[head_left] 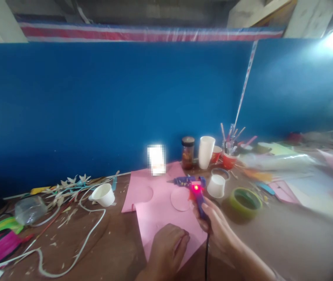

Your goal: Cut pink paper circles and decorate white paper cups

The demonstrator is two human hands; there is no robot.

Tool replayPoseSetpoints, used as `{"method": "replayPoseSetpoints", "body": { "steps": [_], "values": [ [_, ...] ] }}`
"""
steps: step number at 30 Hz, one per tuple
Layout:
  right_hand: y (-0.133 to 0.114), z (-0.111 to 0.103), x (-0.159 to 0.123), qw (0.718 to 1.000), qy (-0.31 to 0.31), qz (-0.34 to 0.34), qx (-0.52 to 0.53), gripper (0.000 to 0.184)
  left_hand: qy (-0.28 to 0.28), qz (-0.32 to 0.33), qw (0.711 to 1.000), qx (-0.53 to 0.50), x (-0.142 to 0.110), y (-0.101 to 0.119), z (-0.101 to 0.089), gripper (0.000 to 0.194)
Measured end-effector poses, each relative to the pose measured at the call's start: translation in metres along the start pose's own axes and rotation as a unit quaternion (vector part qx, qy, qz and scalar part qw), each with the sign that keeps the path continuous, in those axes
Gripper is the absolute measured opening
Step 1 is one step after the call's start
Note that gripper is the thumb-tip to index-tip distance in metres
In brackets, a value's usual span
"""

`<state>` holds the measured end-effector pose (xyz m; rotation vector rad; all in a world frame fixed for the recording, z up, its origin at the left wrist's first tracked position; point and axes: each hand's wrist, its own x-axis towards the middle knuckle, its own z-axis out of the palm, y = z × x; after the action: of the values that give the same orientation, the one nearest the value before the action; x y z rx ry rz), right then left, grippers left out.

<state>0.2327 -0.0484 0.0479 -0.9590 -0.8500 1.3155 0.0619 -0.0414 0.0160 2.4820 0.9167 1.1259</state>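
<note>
My right hand (pixel 210 218) grips a blue hot glue gun (pixel 201 205). Its nozzle points left over pink paper, and a red light glows on its body. A black cord runs down from the handle. Below and to the left, my left hand (pixel 168 248) lies curled on a pink sheet (pixel 154 216), fingers closed; whatever may be inside them is hidden. A pink paper disc (pixel 180 199) lies under the glue gun, by my right fingers. Behind is another pink sheet (pixel 129 195) with a round outline on it.
White cups (pixel 103 195) (pixel 216 185) stand on either side. Farther back are a dark-lidded jar (pixel 188 154), a tall white cup (pixel 206 152) and a red brush holder (pixel 229 160). Green tape (pixel 245 203) lies right. A white cable (pixel 92 230) and scraps spread left, before a blue wall (pixel 110 97).
</note>
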Motion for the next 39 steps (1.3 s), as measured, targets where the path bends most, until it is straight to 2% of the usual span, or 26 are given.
{"method": "replayPoseSetpoints", "body": {
  "steps": [5, 7, 9, 10, 12, 15, 17, 20, 22, 26, 28, 31, 35, 39],
  "values": [
    [-0.007, -0.004, 0.000, 0.999, -0.002, -0.026, -0.046, 0.033, -0.011, -0.002, 1.000, 0.003, 0.001, 0.001, -0.003, 0.019],
    [-0.016, -0.015, -0.005, 0.991, -0.009, -0.058, -0.118, 0.037, -0.009, -0.002, 1.000, -0.002, 0.001, 0.000, -0.004, 0.019],
    [-0.028, -0.034, -0.015, 0.964, 0.001, -0.106, -0.242, 0.034, 0.004, -0.005, 1.000, -0.004, 0.000, -0.002, -0.005, 0.016],
    [-0.033, -0.047, -0.022, 0.938, 0.011, -0.134, -0.320, 0.030, 0.014, -0.006, 1.000, -0.003, 0.000, -0.003, -0.006, 0.015],
    [-0.040, -0.074, -0.039, 0.862, 0.040, -0.193, -0.466, 0.028, 0.028, 0.000, 1.000, -0.002, 0.000, -0.004, -0.007, 0.014],
    [-0.038, -0.111, -0.063, 0.750, 0.059, -0.258, -0.606, 0.030, 0.015, -0.004, 1.000, -0.008, 0.000, -0.003, -0.007, 0.015],
    [-0.030, -0.126, -0.076, 0.700, 0.073, -0.279, -0.653, 0.029, 0.006, -0.014, 1.000, -0.009, -0.001, -0.002, -0.006, 0.015],
    [-0.016, -0.136, -0.090, 0.655, 0.092, -0.294, -0.690, 0.026, 0.021, -0.007, 1.000, 0.001, -0.001, -0.001, -0.004, 0.014],
    [-0.011, -0.140, -0.096, 0.642, 0.112, -0.304, -0.695, 0.026, 0.014, -0.009, 1.000, -0.002, 0.000, -0.001, -0.004, 0.014],
    [-0.019, -0.150, -0.092, 0.642, 0.188, -0.320, -0.671, 0.028, 0.004, -0.002, 1.000, 0.001, 0.001, 0.000, -0.004, 0.016],
    [-0.029, -0.157, -0.080, 0.635, 0.240, -0.309, -0.666, 0.027, 0.000, 0.003, 1.000, 0.004, 0.004, 0.003, -0.004, 0.017],
    [-0.040, -0.166, -0.053, 0.612, 0.298, -0.284, -0.675, 0.028, -0.038, -0.009, 0.999, -0.001, 0.011, 0.010, -0.005, 0.019],
    [-0.042, -0.172, -0.019, 0.600, 0.310, -0.268, -0.688, 0.028, -0.089, -0.004, 0.996, 0.015, 0.020, 0.023, -0.012, 0.019],
    [-0.034, -0.170, -0.006, 0.591, 0.302, -0.255, -0.703, 0.026, -0.122, 0.006, 0.992, 0.031, 0.017, 0.030, -0.020, 0.017]
  ]
}}
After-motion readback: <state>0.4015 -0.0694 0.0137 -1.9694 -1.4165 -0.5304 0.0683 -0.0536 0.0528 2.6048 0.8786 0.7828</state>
